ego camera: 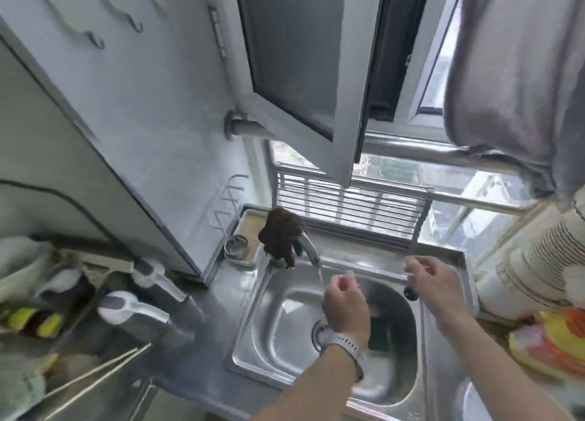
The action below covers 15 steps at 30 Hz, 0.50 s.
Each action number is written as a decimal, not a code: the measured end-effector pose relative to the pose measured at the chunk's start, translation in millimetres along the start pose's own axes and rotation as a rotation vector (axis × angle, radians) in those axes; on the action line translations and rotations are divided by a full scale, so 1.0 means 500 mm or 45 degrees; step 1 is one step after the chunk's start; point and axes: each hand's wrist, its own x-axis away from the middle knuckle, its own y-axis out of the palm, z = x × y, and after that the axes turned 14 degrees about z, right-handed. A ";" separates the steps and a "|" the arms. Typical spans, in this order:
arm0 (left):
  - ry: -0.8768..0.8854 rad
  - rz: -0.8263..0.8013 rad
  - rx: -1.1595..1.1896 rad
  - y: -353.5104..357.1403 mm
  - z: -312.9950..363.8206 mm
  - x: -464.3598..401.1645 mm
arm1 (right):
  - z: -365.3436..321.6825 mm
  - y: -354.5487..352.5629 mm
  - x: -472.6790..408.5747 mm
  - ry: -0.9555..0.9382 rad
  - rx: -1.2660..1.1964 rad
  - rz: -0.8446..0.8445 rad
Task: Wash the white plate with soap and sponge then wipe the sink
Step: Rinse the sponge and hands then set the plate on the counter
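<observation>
Water runs from the faucet (311, 251) into the steel sink (275, 297). My left hand (346, 310), with a white watch on the wrist, hovers over the basin just right of the stream, fingers curled in; nothing clear shows in them. My right hand (435, 283) is above the sink's right rim, fingers loosely apart and holding nothing. A green sponge (380, 332) lies on the basin floor under my left wrist. A blurred white shape at the near end of the basin looks like the white plate (375, 386), partly hidden by my left forearm.
A dark cloth (280, 234) hangs over the faucet base. A small tray with a metal cup (236, 246) sits behind the sink's left corner. Bottles (133, 310) and chopsticks (104, 373) crowd the left counter. A small black knob (410, 292) sits on the right rim, with stacked bowls (535, 262) and orange packaging (554, 344) beyond.
</observation>
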 end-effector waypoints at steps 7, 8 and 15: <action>-0.344 0.390 0.361 -0.130 0.098 -0.236 | -0.224 0.279 -0.009 0.173 0.064 -0.535; -0.441 0.289 0.423 -0.141 0.102 -0.262 | -0.236 0.304 -0.013 0.218 0.110 -0.583; -0.897 -0.279 0.711 -0.181 0.108 -0.334 | -0.241 0.401 -0.039 0.570 -0.063 -0.801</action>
